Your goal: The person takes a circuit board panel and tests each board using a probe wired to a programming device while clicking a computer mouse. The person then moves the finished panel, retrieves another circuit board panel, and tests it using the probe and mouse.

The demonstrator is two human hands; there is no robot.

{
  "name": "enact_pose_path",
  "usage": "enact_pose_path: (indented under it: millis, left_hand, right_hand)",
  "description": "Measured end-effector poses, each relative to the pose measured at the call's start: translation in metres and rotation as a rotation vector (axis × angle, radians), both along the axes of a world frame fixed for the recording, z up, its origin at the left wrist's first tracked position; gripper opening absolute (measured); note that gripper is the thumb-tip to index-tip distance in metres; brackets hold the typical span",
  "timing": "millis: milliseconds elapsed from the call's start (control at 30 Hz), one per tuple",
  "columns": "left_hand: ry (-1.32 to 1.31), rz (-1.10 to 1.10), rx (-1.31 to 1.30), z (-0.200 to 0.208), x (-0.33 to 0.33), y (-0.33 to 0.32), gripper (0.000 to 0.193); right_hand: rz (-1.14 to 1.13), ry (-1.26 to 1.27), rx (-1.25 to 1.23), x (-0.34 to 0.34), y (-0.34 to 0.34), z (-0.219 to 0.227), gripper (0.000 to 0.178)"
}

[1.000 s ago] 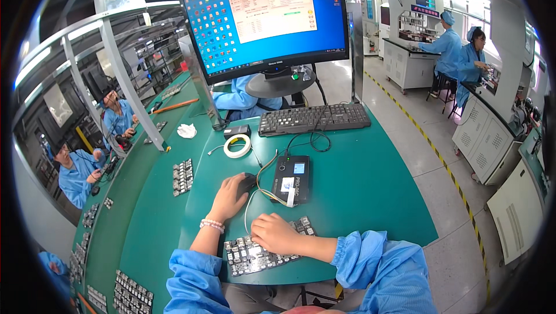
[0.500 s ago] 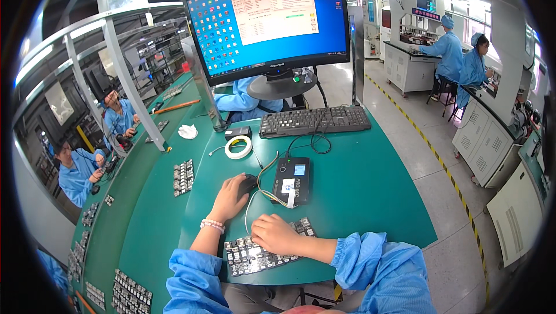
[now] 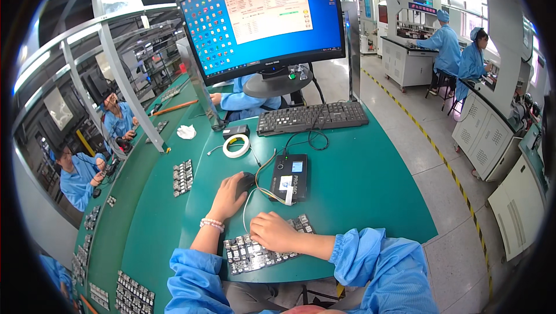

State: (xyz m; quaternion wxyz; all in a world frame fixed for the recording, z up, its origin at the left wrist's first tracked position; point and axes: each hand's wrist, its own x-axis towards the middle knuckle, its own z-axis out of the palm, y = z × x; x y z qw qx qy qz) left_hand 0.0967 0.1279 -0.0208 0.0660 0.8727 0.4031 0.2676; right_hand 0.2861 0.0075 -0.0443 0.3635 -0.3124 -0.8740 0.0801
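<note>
The left hand [image 3: 230, 195] has its grip closed around a rounded black mouse [image 3: 248, 181] on the green surface [image 3: 370, 181]. The right hand [image 3: 273, 232] bends over a flat black-and-silver circuit-board panel [image 3: 248, 258] at the near edge; whether its grip pinches anything, I cannot tell.

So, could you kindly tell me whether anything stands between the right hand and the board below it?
Nothing visible does: the right hand is right at the board, with no gap showing. A white cable reaches its left side; whether it continues underneath is hidden.
</note>
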Motion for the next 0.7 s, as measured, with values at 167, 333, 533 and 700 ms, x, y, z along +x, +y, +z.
enact_pose_path:
  millis: [167, 333, 533, 700]
  left_hand:
    - [-0.014, -0.006, -0.017, -0.0014, 0.0021, -0.0014, 0.064]
    - [0.017, -0.001, 0.013, -0.0034, -0.0016, -0.0004, 0.066]
    - [0.014, 0.000, 0.007, -0.0037, -0.0003, 0.0011, 0.066]
    - [0.015, -0.009, 0.018, -0.0023, -0.0014, 0.0004, 0.065]
  right_hand:
    - [-0.004, 0.001, 0.000, 0.0008, -0.0012, -0.0013, 0.014]
    - [0.002, -0.007, 0.002, 0.0009, -0.0020, 0.0016, 0.013]
    - [-0.005, -0.018, -0.008, 0.0017, -0.0007, 0.0020, 0.012]
    - [-0.009, -0.022, -0.009, 0.0007, -0.0009, 0.0015, 0.012]
